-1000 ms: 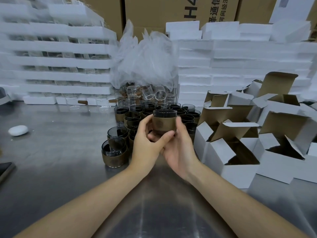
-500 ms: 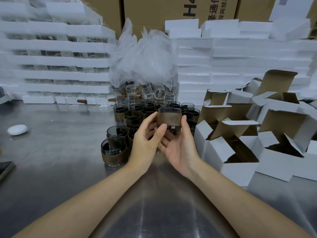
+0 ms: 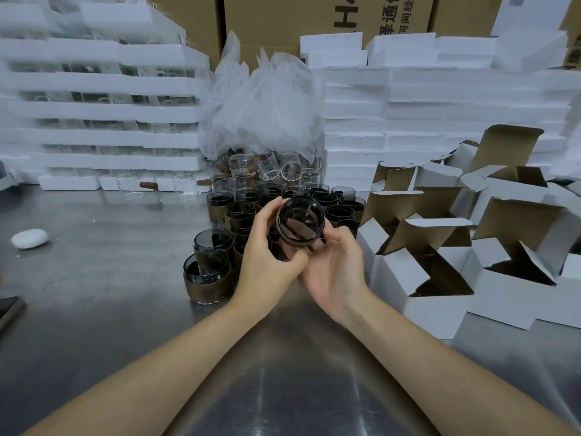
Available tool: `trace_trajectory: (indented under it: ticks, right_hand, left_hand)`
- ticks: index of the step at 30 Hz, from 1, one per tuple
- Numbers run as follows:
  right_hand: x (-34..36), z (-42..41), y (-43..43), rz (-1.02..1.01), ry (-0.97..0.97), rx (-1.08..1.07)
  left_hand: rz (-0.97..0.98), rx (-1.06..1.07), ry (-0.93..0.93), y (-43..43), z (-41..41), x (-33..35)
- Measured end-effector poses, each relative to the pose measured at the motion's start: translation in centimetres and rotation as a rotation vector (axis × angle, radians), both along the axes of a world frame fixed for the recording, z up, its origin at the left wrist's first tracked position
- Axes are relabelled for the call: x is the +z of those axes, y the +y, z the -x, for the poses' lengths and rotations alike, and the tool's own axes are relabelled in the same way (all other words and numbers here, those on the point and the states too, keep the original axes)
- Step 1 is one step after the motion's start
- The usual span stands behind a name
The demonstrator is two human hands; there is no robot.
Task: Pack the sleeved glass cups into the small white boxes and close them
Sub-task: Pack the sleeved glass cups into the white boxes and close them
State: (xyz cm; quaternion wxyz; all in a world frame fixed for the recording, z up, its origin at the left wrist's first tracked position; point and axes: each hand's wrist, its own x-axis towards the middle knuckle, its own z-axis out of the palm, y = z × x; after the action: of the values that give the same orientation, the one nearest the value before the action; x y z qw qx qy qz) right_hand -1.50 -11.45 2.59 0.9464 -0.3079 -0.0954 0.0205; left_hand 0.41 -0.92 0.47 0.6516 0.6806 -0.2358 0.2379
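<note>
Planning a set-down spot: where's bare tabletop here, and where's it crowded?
Bare: steel table left, between the white oval object and the sleeved cups; also the near strip under the forearms. Crowded: cup cluster mid-table, open white boxes right, foam trays along the back.

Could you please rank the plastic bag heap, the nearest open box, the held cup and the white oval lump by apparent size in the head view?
1. plastic bag heap
2. nearest open box
3. held cup
4. white oval lump
The cup sits nearer the camera, so its lead is unsure.
</note>
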Motion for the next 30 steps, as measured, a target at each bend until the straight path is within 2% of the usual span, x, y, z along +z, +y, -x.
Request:
trace_trajectory:
  ticks: [7, 14, 21, 30]
  right_hand:
    - [0.04, -0.31, -0.22, -0.073, -0.013, 0.003]
    - [-0.11, -0.29, -0.42, -0.030, -0.028, 0.038]
    - [-0.03, 0.38, -0.29, 0.109, -0.067, 0.083]
    - [-0.23, 0.13, -0.65, 0.267, 0.055, 0.080]
  left_hand:
    - [-0.004, -0.028, -0.035, -0.05, -0.08, -0.08]
    - [-0.011, -0.037, -0.062, -0.08, 0.20, 0.13]
    - [0.057, -0.083, -0.050, 0.23, 0.49, 0.08]
    - [0.055, -0.182, -0.024, 0.34, 0.19, 0.19]
